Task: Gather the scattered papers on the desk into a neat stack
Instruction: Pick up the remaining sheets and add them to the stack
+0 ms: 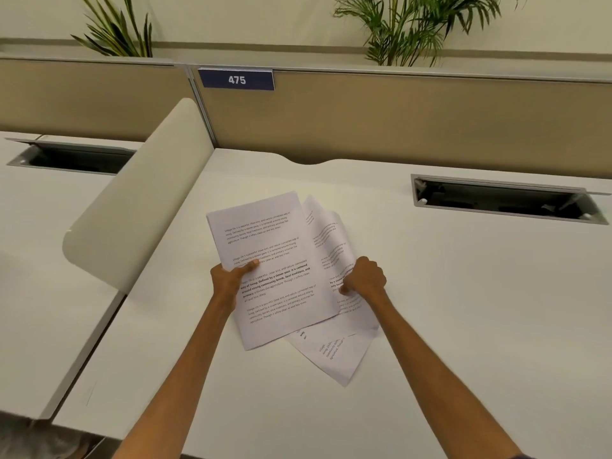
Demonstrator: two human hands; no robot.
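Observation:
Several printed white papers point(278, 279) sit in a loose, fanned pile at the middle of the white desk point(463, 293). My left hand point(228, 279) grips the left edge of the top sheet, thumb on the print. My right hand point(366, 276) is closed on the right-hand sheets point(331, 240), which curl upward behind it. One more sheet point(334, 356) sticks out skewed at the bottom right of the pile.
A rounded cream divider point(139, 200) stands at the desk's left side. A tan partition point(397, 120) with a blue "475" sign point(236, 80) runs along the back. An open cable tray point(503, 200) lies at the back right, another point(69, 157) on the neighbouring desk.

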